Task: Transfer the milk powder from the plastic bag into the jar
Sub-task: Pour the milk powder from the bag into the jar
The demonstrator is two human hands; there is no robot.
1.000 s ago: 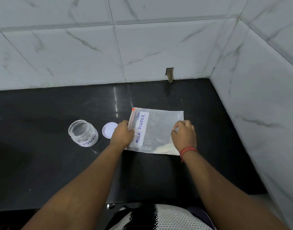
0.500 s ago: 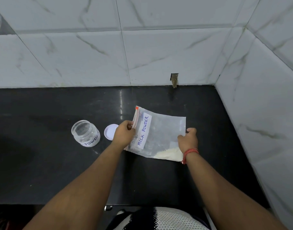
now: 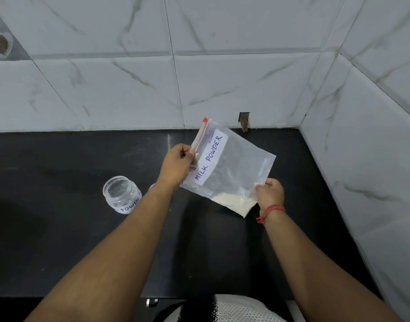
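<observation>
Two hands (image 3: 176, 162) (image 3: 269, 194) holding bag (image 3: 234, 163), black counter (image 3: 60, 228)

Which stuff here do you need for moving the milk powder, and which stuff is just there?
Needed:
plastic bag, pinched by the left hand and right hand
milk powder in its low corner
open jar

Just there:
red wrist thread
hole in the wall tile
black counter
</observation>
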